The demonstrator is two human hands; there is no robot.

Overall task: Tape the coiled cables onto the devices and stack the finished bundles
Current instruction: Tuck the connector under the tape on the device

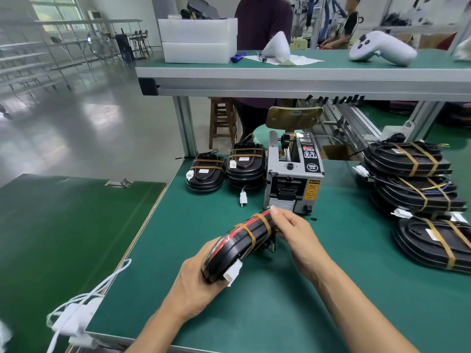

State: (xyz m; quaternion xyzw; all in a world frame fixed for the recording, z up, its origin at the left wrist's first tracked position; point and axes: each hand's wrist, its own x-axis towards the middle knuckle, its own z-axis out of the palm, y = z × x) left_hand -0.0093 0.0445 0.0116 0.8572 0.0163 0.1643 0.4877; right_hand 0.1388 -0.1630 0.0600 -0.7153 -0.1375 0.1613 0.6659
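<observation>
A black oval device (239,244) with a red strip and a coiled cable bound by two brown tape bands is held on edge above the green table (280,301). My left hand (196,284) grips its near end, next to a white connector (232,275). My right hand (293,234) pinches its far end by the second tape band. The grey tape dispenser (293,179) stands just behind. Two stacks of taped bundles (244,164) sit left of the dispenser.
More taped bundles are piled at the right edge (413,179). A loose white connector (242,198) lies before the left stacks. A white cable with an adapter (74,319) hangs at the table's near left corner. A raised shelf (305,75) carries boxes and controllers; a person stands behind it.
</observation>
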